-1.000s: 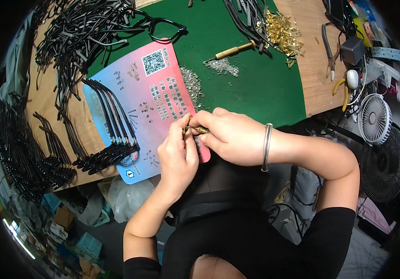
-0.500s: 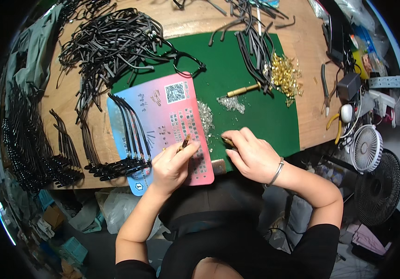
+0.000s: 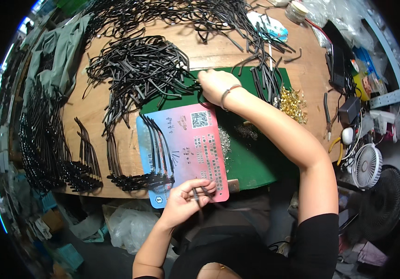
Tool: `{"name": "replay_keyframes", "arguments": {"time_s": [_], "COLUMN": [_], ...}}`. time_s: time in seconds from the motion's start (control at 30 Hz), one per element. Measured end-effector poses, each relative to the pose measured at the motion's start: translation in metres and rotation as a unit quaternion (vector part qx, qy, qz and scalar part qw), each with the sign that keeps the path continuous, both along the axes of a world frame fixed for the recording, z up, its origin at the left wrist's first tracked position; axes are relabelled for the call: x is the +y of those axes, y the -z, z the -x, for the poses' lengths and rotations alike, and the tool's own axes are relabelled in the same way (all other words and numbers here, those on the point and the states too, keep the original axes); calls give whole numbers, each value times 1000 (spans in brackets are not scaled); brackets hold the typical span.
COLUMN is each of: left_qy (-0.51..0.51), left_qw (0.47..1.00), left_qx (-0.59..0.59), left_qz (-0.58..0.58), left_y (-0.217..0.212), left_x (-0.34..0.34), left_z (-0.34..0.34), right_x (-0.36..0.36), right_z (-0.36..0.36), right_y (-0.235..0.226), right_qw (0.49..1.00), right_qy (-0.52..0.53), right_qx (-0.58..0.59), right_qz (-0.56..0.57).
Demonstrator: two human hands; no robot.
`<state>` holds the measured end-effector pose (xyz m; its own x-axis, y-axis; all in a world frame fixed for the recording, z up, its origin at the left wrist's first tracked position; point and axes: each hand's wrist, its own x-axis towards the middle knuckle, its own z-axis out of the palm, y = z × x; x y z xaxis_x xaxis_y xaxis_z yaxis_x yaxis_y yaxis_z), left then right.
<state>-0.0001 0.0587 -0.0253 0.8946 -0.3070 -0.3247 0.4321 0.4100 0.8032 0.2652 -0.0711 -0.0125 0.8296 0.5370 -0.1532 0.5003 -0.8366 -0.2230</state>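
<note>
Near the front edge of the wooden surface (image 3: 116, 100), the left hand (image 3: 187, 201) pinches a thin black strip (image 3: 199, 201) between thumb and fingers, its grip clamped on the piece just below a pink and blue card (image 3: 195, 144). The right hand (image 3: 215, 83) stretches far forward, wearing a bracelet (image 3: 228, 91), and its fingers rest at the edge of a loose heap of black strips (image 3: 139, 69); whether that grip is closed on one cannot be told. A green mat (image 3: 255, 162) lies under the card. Small gold clips (image 3: 294, 103) sit in a pile to the right, and a white fan (image 3: 366, 165) stands off the surface's right side.
</note>
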Motion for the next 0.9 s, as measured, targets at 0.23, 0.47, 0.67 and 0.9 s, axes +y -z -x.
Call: {"name": "replay_keyframes", "arguments": {"time_s": [0.23, 0.47, 0.67, 0.9], "left_qy": [-94, -101, -172, -178], "left_qw": [919, 758, 905, 895], "left_qx": [-43, -255, -94, -105], "left_qz": [-381, -591, -377, -395], "left_y": [-1, 14, 9, 23], "left_x": [-9, -14, -28, -44], "left_z": [-25, -29, -23, -29], "right_x": [-57, -93, -84, -95], "right_z": [84, 217, 224, 191], "right_y": [-36, -5, 4, -11], "right_qw": [977, 957, 955, 984], "right_qy": [-20, -46, -12, -34], "right_qx": [82, 143, 180, 100], "right_qz": [-197, -249, -235, -141]}}
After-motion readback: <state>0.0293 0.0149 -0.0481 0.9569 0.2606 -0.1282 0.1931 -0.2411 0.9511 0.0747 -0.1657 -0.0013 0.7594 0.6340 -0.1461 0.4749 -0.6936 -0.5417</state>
